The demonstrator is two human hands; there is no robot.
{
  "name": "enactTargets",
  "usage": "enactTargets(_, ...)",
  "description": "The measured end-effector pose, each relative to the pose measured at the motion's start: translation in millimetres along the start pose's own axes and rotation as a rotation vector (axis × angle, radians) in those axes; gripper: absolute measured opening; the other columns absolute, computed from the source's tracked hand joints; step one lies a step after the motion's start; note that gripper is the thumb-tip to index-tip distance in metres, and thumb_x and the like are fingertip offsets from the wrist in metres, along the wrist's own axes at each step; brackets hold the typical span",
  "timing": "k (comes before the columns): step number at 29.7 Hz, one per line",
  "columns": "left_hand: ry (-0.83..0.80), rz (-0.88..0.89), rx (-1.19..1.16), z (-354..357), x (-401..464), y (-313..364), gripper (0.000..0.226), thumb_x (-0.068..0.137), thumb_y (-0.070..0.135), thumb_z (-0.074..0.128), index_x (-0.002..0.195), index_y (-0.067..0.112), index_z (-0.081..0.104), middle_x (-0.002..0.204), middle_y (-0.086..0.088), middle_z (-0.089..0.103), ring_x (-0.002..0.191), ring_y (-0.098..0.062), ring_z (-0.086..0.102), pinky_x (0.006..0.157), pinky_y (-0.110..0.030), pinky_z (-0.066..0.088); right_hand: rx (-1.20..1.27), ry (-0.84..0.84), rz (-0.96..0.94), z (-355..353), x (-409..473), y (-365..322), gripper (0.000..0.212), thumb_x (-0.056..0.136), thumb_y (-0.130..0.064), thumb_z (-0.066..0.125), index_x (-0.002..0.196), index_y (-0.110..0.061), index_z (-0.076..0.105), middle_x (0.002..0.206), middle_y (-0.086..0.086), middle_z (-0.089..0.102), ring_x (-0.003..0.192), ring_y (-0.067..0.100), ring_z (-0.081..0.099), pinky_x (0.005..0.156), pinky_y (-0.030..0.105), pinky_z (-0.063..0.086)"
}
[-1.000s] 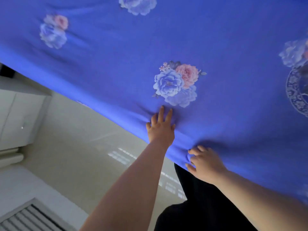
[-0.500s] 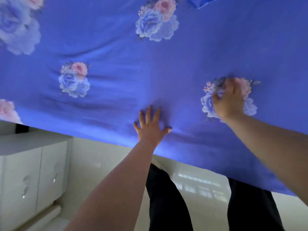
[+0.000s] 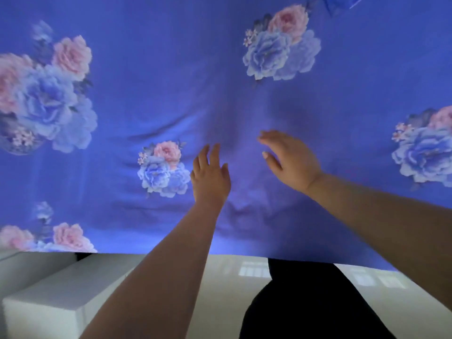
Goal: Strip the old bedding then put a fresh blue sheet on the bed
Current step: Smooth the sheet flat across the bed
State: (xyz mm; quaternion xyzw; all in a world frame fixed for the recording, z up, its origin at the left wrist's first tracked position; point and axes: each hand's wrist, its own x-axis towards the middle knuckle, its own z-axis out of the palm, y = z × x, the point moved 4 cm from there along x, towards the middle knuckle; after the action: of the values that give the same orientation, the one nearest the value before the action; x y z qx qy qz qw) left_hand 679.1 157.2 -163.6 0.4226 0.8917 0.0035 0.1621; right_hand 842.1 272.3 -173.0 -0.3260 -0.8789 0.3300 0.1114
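1. The blue sheet (image 3: 220, 69) is lying spread over the bed, filling the upper part of the view; its near edge is hanging over the side above the pale floor (image 3: 232, 289); shallow creases are running across it between the hands.
2. The left hand (image 3: 210, 177) is reaching over the sheet with its fingers straight and close together, holding nothing; whether it is touching the fabric is unclear.
3. The right hand (image 3: 291, 160) is hovering beside it, fingers extended and slightly spread, blurred, gripping nothing.
4. Printed pink and blue flowers (image 3: 163, 167) are showing on the sheet; no readable writing or brand is appearing.
5. A white cabinet (image 3: 49, 297) is standing at lower left; dark trousers (image 3: 305, 302) are showing below.
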Motion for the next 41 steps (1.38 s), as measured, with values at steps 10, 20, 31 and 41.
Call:
enactTargets(10,0.044,0.332,0.135,4,131,-15,0.053,0.099,0.037,0.027,0.151,0.030,0.019,0.159,-0.001,0.016,0.147,-0.026,0.014,0.115,-0.047,0.015,-0.164,0.179,0.637,-8,149,91,0.065,0.099,-0.040,0.031,0.153,-0.014,0.005,0.161,0.002,0.004,0.148,0.020,0.002,0.120,0.043,0.002)
enactTargets(20,0.083,0.176,0.181,7,159,-260,0.058,0.097,0.049,0.024,0.150,0.028,0.024,0.158,-0.004,0.022,0.145,-0.028,0.021,0.115,-0.051,0.015,-0.326,0.040,0.203,220,150,-135,0.062,0.093,-0.044,0.041,0.144,-0.009,0.038,0.152,0.008,0.035,0.141,0.026,0.030,0.116,0.051,0.017)
enactTargets(31,0.022,-0.142,0.174,-50,90,-528,0.058,0.098,0.046,0.028,0.145,0.013,0.037,0.149,-0.018,0.037,0.134,-0.038,0.040,0.101,-0.058,0.038,0.085,-0.121,-0.101,354,158,-363,0.045,0.101,-0.037,0.029,0.112,-0.018,0.068,0.118,0.003,0.067,0.109,0.024,0.063,0.091,0.038,0.050)
enactTargets(41,0.036,0.002,0.004,-55,207,-495,0.059,0.097,0.051,0.025,0.151,0.031,0.017,0.160,-0.004,0.010,0.147,-0.026,0.009,0.117,-0.049,0.011,-0.345,0.156,0.651,296,298,-254,0.069,0.095,-0.045,0.034,0.152,-0.013,0.013,0.160,0.004,0.006,0.147,0.028,0.002,0.117,0.053,-0.001)
